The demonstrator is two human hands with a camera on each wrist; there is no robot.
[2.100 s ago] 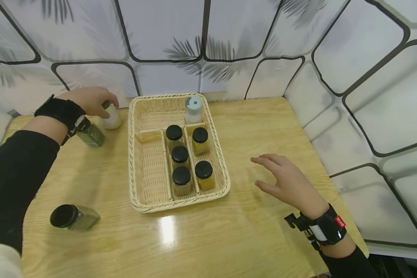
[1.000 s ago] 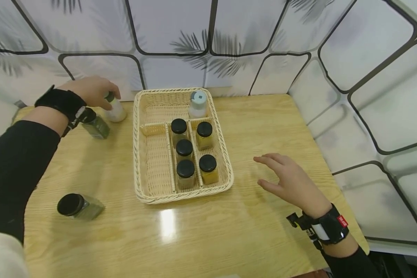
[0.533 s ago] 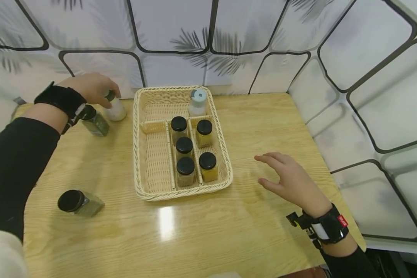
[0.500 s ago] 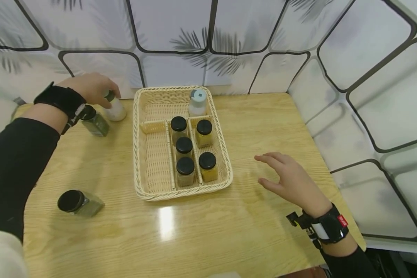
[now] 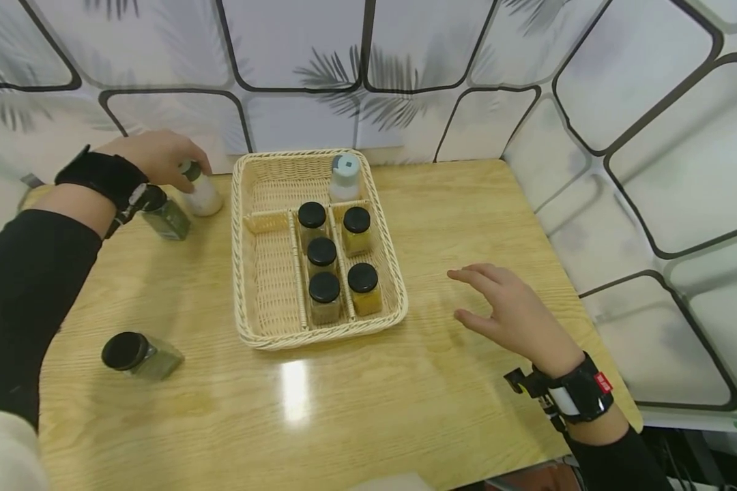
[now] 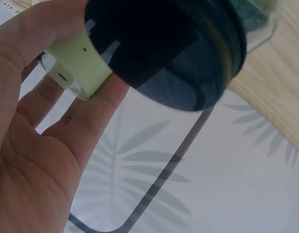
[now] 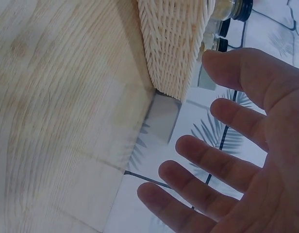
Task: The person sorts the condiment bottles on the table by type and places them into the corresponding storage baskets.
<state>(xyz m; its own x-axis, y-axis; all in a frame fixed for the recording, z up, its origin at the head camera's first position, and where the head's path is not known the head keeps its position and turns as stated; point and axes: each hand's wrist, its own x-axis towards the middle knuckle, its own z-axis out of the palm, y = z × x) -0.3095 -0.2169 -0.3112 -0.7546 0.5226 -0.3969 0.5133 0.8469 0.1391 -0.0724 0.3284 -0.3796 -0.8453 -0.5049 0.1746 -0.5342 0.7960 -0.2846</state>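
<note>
At the back left of the table my left hand (image 5: 160, 158) pinches the pale green cap (image 6: 79, 65) of a small white bottle (image 5: 205, 198), thumb on one side and fingers on the other. A square glass jar of green herbs (image 5: 168, 218) stands under that wrist. Its dark lid (image 6: 169, 58) fills the top of the left wrist view and covers part of the fingers. My right hand (image 5: 506, 310) hovers over the wood to the right of a wicker basket (image 5: 238, 273), fingers apart and holding nothing; its palm and basket wall (image 7: 171, 43) show in the right wrist view.
Several black-lidded spice jars (image 5: 323, 290) stand in the basket's middle and right compartments. A white bottle with a pale blue cap (image 5: 345, 179) is in its back compartment. Another black-lidded jar (image 5: 142, 356) lies front left. A patterned wall (image 5: 307, 123) borders the table's back.
The head view has shifted a little, so the table sits higher in it. My left hand stays on the white bottle's cap, and my right hand keeps its pose.
</note>
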